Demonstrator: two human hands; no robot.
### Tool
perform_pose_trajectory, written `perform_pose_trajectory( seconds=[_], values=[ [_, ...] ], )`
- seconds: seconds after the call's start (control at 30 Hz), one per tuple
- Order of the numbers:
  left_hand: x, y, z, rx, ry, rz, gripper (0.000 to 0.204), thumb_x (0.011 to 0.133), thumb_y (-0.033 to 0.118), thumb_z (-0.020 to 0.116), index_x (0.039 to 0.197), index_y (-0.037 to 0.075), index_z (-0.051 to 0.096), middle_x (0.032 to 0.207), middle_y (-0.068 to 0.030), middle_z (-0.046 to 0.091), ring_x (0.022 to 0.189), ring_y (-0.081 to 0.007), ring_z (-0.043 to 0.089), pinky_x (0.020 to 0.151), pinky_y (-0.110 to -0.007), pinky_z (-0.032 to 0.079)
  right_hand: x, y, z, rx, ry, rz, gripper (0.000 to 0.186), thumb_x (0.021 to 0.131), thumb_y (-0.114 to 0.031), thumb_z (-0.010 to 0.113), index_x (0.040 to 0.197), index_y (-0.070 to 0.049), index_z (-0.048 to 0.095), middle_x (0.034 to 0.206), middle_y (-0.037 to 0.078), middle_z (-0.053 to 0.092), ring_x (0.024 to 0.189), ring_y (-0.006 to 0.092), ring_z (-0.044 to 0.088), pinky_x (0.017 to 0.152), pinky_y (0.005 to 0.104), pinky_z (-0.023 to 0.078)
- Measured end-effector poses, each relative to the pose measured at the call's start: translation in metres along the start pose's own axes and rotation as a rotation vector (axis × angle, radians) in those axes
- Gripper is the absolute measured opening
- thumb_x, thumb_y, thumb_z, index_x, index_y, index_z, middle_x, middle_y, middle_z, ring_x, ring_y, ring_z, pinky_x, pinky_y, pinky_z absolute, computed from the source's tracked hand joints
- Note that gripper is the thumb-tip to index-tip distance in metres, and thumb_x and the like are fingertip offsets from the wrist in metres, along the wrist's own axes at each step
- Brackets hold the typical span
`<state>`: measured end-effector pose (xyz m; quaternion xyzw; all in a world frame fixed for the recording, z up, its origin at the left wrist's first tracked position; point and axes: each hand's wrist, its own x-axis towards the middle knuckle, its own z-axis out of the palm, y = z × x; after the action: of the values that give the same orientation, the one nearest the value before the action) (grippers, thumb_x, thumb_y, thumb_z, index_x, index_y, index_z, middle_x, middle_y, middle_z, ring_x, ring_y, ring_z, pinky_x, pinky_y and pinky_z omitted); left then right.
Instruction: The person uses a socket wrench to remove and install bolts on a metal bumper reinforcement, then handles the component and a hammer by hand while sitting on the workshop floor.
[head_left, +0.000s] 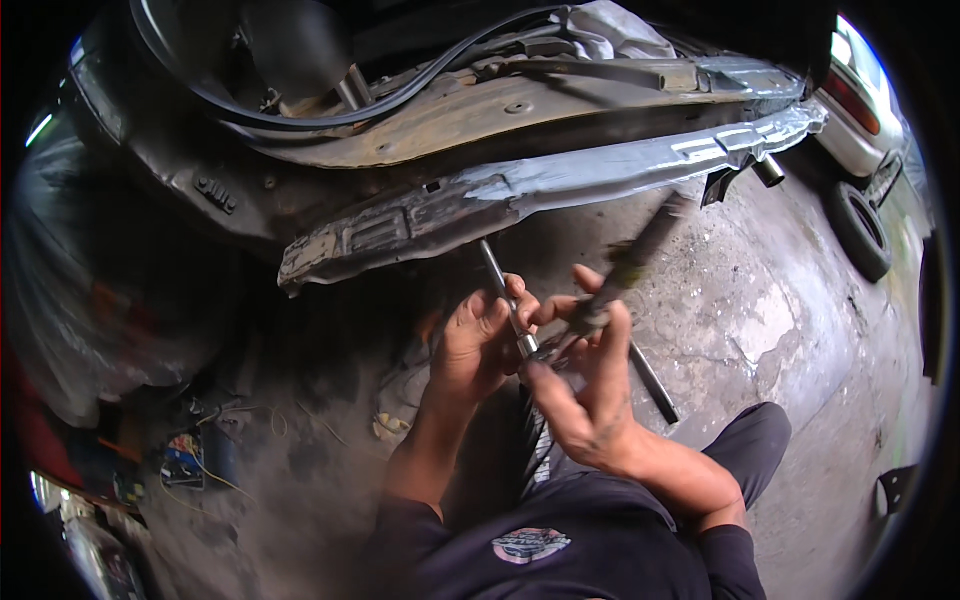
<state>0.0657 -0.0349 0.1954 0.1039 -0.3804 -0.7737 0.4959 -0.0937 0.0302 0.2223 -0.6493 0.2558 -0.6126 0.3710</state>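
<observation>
My left hand [474, 345] is closed round a thin bright metal rod [491, 262] with a wider, socket-like end [527, 345]. The rod's upper part reaches just below the car's lower metal crossmember [560, 182], which is partly grey-painted and partly bare and worn. In my right hand [600, 395] is a long dark tool [640, 248], tilted up to the right. Motion smears it, so its kind is unclear. Its lower end lies close to the rod's socket-like end, and whether they touch I cannot tell.
Past my right hand a dark metal tube [655, 385] slants over the concrete floor [765, 320]. A tyre [860, 232] and a white car [855, 105] stand at the right. Plastic sheeting [90, 270] hangs on the left, above a blue object with thin wires [183, 462].
</observation>
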Motion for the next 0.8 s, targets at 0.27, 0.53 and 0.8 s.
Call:
perform_pose_trajectory(
  seconds=[0.27, 0.53, 0.8],
  values=[
    [0.003, 0.016, 0.016, 0.082, 0.07, -0.035, 0.022, 0.102, 0.018, 0.058, 0.12, 0.005, 0.055, 0.1, -0.0078, 0.06, 0.087, -0.0126, 0.06, 0.077, -0.026, 0.052, 0.017, -0.032, -0.012, -1.088, -0.458, -0.425, 0.051, 0.075, -0.022, 0.066, 0.124, -0.01, 0.064, 0.134, 0.019, 0.051, 0.102, 0.0335, 0.057, 0.084, 0.0417, 0.051],
    [0.007, 0.016, -0.002, 0.128, 0.077, -0.087, 0.025, 0.103, 0.025, 0.056, 0.116, 0.004, 0.054, 0.097, -0.0158, 0.065, 0.073, -0.017, 0.065, 0.064, -0.029, 0.055, -0.011, -0.001, -0.025, -0.952, -0.328, -0.533, 0.028, 0.077, -0.012, 0.069, 0.103, -0.005, 0.074, 0.134, 0.02, 0.055, 0.113, 0.0423, 0.055, 0.097, 0.0602, 0.046],
    [0.004, 0.011, 0.001, -0.059, 0.008, -0.025, 0.024, 0.103, 0.028, 0.055, 0.113, 0.007, 0.056, 0.091, -0.0118, 0.062, 0.063, -0.0122, 0.061, 0.051, -0.023, 0.05, -0.078, 0.037, -0.006, 0.682, -0.255, 0.701, 0.071, 0.096, -0.053, 0.059, 0.14, 0.0, 0.042, 0.115, 0.025, 0.063, 0.098, 0.0332, 0.067, 0.082, 0.041, 0.056]
  ],
)
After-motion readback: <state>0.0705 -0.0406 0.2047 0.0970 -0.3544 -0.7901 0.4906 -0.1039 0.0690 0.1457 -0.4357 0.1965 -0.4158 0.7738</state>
